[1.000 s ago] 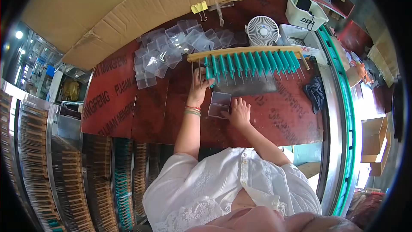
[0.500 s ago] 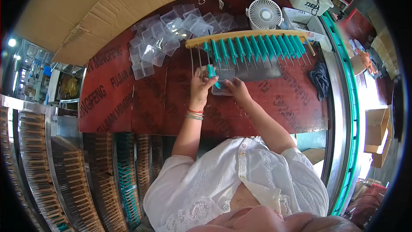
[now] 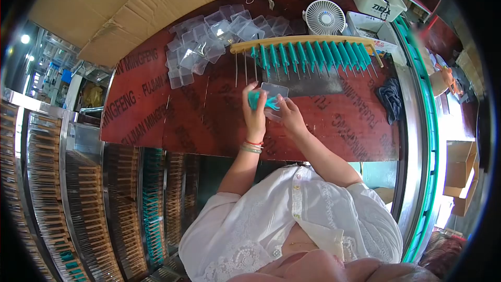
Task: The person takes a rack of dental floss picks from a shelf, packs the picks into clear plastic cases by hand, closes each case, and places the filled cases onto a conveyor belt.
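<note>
My left hand (image 3: pixel 255 117) is closed around small teal pieces (image 3: pixel 254 100), whose kind I cannot make out, and holds them over an open clear plastic box (image 3: pixel 275 91). More teal shows at the fingertips inside the box. My right hand (image 3: pixel 293 119) grips the box by its right side, its lid standing up at the back. Beyond both hands lies a wooden rack (image 3: pixel 308 39) with thin metal rods. Teal pieces (image 3: pixel 318 57) are threaded on most of these rods, while the leftmost ones are bare.
A pile of clear plastic boxes (image 3: pixel 198 47) lies at the back left, near a cardboard sheet (image 3: pixel 141 5). A white fan (image 3: pixel 324 17), a white bin (image 3: pixel 378 2) and a dark cloth (image 3: pixel 389 99) stand or lie to the right. Loaded racks (image 3: pixel 83 193) fill the lower left.
My left hand has moved away from the rack's rod, right to the box, with the teal pieces in it. The box has tilted, its lid now upright, and stays in my right hand.
</note>
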### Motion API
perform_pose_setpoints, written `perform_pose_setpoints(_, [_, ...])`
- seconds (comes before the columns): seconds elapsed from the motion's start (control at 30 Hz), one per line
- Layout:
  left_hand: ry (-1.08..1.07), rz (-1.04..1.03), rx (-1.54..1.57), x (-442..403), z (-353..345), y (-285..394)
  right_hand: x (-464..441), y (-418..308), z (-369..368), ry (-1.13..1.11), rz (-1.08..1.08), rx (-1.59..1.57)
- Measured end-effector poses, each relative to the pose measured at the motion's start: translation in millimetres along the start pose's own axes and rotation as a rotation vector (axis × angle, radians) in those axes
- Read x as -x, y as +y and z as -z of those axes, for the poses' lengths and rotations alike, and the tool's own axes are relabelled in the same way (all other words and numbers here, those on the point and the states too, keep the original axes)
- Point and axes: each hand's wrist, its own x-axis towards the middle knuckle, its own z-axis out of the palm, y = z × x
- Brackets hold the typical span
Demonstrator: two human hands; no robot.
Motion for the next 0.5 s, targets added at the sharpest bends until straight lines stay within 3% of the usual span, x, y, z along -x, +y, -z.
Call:
perform_pose_setpoints(0.13, [-0.003, -0.137, -0.080, 6.7, 6.2, -21.0, -13.4, 17.9, 22.8, -0.045, 0.129, 0.118])
perform_pose_setpoints(0.3, [-0.044, -0.078, -0.029, 5.1, 16.4, -29.5, -12.3, 16.0, 13.8, -0.028, 0.334, 0.194])
perform_pose_setpoints(0.4, [-0.181, -0.484, -0.741, -7.6, 18.7, -30.5, -11.9, 11.3, 13.7, -0.003, 0.377, 0.204])
perform_pose_setpoints(0.5, [-0.283, -0.369, -0.614, -8.7, 22.7, -29.7, -19.1, 8.6, 21.9, 0.036, 0.348, 0.226])
